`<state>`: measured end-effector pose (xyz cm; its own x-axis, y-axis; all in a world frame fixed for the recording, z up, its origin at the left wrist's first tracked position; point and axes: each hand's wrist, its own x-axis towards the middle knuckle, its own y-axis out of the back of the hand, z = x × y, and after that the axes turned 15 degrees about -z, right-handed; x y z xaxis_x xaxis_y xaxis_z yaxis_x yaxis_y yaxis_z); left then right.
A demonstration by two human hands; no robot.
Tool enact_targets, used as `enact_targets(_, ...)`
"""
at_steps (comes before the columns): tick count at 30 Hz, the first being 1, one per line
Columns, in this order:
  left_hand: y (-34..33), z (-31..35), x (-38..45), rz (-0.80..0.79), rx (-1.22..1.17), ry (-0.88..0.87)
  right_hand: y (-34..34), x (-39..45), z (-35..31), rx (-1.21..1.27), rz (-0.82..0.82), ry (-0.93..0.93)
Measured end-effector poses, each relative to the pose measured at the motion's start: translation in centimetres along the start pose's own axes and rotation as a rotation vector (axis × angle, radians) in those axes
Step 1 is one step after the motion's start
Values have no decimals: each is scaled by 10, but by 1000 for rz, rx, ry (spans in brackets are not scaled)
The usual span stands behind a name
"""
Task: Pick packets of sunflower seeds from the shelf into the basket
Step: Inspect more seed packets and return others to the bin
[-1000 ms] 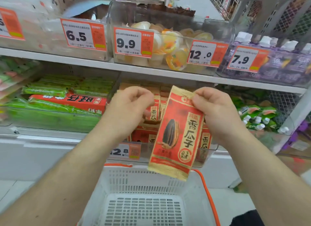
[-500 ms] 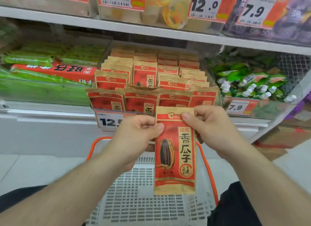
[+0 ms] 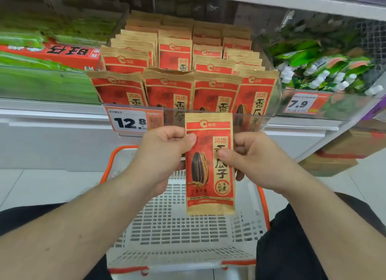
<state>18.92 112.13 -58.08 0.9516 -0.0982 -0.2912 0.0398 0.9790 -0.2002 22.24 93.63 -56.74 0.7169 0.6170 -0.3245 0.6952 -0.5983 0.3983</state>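
we had one seed packet (image 3: 209,165) pinched upright between left hand (image 3: 165,152) and right hand (image 3: 252,158), off the shelf (image 3: 62,110) and over the basket (image 3: 183,233); next we likely needed to lower and release.

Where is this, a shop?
Most likely a supermarket aisle: a white shelf stacked with rows of red and tan paper seed packets, orange and white price tags on the shelf edge, and a white plastic shopping basket with orange handles below.

Held packet (image 3: 209,165): matt kraft-look paper, crimped ends, red print. Basket (image 3: 183,233): white perforated plastic, orange rim. Shelf bin front (image 3: 261,118): clear glossy plastic.
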Motion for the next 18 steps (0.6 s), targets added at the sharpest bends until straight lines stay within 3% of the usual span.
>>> enact_targets(5,2,-1,1,5,-49,30,-2,-6,1,114,-178,6)
enact_targets(10,2,-6,4,-9,-41,69,-2,-8,-1,85,-176,-2)
enact_targets(13,-1,-8,3,-43,-28,98,-6,-9,-4,33,-104,-27)
enact_targets(18,-14,-15,1,-34,-34,92,-17,-9,-7,-366,75,-67)
